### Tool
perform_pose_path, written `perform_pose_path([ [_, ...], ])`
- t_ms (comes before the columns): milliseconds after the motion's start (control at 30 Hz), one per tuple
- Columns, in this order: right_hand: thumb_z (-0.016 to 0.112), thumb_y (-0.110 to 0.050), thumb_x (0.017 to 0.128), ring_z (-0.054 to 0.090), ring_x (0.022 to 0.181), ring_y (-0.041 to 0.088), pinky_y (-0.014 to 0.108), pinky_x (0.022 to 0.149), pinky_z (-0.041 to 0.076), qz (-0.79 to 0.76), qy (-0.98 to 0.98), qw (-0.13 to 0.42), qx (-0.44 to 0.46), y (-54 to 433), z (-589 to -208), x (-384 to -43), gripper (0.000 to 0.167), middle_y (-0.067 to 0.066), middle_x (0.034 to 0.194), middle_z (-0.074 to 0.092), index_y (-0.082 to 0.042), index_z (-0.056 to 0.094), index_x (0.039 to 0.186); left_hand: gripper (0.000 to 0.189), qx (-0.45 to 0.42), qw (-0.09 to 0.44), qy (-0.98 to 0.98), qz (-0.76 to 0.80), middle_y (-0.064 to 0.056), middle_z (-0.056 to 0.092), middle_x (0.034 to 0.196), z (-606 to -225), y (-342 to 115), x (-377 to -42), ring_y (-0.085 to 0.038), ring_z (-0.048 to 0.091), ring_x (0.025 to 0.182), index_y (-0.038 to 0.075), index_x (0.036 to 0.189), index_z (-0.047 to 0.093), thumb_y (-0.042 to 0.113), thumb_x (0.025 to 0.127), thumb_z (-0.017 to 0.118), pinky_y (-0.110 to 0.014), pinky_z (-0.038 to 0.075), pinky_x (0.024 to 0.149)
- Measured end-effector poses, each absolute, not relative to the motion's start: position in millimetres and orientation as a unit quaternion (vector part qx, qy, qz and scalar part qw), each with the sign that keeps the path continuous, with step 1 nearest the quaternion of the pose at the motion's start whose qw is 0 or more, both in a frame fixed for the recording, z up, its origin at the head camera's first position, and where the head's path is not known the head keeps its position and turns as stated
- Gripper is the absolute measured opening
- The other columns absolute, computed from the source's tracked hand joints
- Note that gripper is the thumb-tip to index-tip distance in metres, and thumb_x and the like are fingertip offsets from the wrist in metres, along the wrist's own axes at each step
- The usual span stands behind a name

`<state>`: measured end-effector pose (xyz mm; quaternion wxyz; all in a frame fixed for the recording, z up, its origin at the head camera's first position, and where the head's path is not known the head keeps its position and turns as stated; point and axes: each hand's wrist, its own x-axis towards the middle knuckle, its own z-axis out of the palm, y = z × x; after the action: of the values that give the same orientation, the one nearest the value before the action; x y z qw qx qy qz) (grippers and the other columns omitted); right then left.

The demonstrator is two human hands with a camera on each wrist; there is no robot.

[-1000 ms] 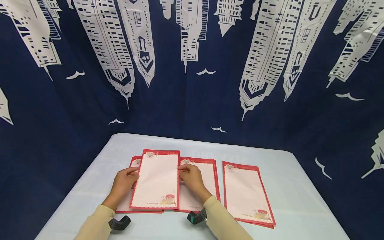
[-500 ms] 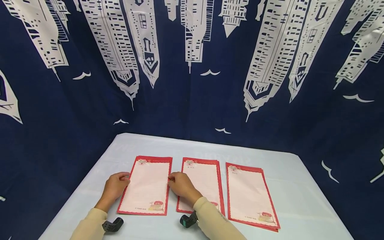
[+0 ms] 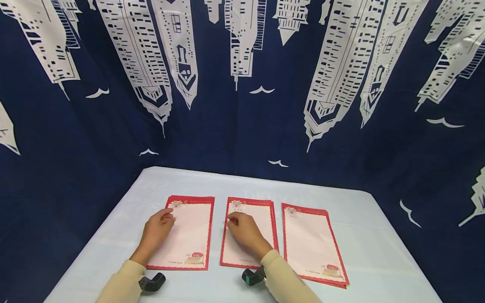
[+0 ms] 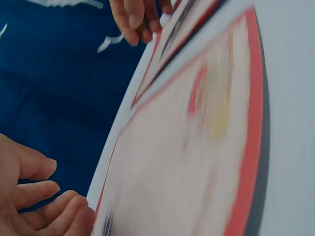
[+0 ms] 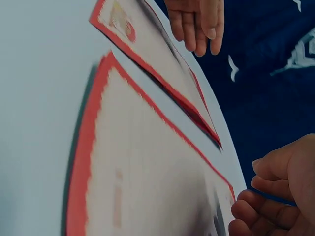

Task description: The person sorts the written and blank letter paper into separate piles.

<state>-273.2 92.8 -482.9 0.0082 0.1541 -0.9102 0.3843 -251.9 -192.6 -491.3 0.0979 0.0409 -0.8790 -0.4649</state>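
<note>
1. Here are the papers: the left pile (image 3: 189, 235), middle pile (image 3: 264, 223) and right pile (image 3: 312, 244), red-bordered and face up, side by side with gaps between.

2. Over the left pile's outer edge hangs the left hand (image 3: 157, 229), fingers loosely bent, holding nothing. The right hand (image 3: 246, 233) is over the middle pile, fingers curled softly, no sheet between them; whether its fingertips brush the paper, I can't tell.

3. Progress check, and this is my judgement: the sheets look dealt out into three piles, with none in hand. The left pile sits fairly neat; the middle and right ones show under-edges poking out, so any squaring-up looks left to do there. How many sheets each holds, I can't say.

4. Outward we go: a black wrist device (image 3: 152, 282) at the left cuff, another black device (image 3: 253, 276) at the right, pale sleeves (image 3: 121, 286), all above a white table (image 3: 379, 252) with a dark skyline-print cloth (image 3: 235, 126) behind.

5. Camera by camera: only the head view catches the right pile. The wrist views give the bare gap between thumb and fingers, plus a dark shadow along the nearest sheet's edge; the left one blurs the printing.
</note>
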Motion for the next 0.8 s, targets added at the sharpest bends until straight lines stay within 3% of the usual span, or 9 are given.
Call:
perform_pose_path([
  [200, 0.067, -0.014, 0.096, 0.061, 0.086, 0.018, 0.040, 0.081, 0.055, 0.381, -0.920, 0.032, 0.084, 138.3, -484.4, -275.2, 0.024, 0.006, 0.100, 0.070, -0.001, 0.071, 0.116, 0.042, -0.026, 0.026, -0.853, -0.520, -0.022, 0.066, 0.122, -489.2, -144.9, -255.3, -0.036, 0.064, 0.115, -0.009, 0.136, 0.056, 0.011, 0.099, 0.063, -0.049, 0.052, 0.096],
  [500, 0.069, -0.016, 0.095, 0.059, 0.081, 0.019, 0.038, 0.076, 0.055, 0.362, -0.931, 0.055, 0.003, 186.7, -484.8, -271.0, 0.027, 0.008, 0.099, 0.070, 0.001, 0.071, 0.116, 0.055, -0.047, -0.082, -0.833, -0.545, -0.021, 0.058, 0.139, -486.1, -89.1, -269.1, -0.037, 0.053, 0.131, -0.005, 0.146, 0.048, 0.020, 0.100, 0.064, -0.050, 0.046, 0.105],
  [800, 0.071, -0.014, 0.094, 0.058, 0.081, 0.017, 0.038, 0.078, 0.055, 0.372, -0.927, 0.044, -0.006, 207.4, -496.5, -261.0, 0.025, 0.004, 0.097, 0.070, 0.000, 0.071, 0.115, 0.056, -0.048, -0.105, -0.845, -0.522, -0.023, 0.059, 0.135, -486.4, -61.4, -277.9, -0.038, 0.055, 0.128, -0.005, 0.145, 0.048, 0.023, 0.099, 0.065, -0.054, 0.044, 0.105],
])
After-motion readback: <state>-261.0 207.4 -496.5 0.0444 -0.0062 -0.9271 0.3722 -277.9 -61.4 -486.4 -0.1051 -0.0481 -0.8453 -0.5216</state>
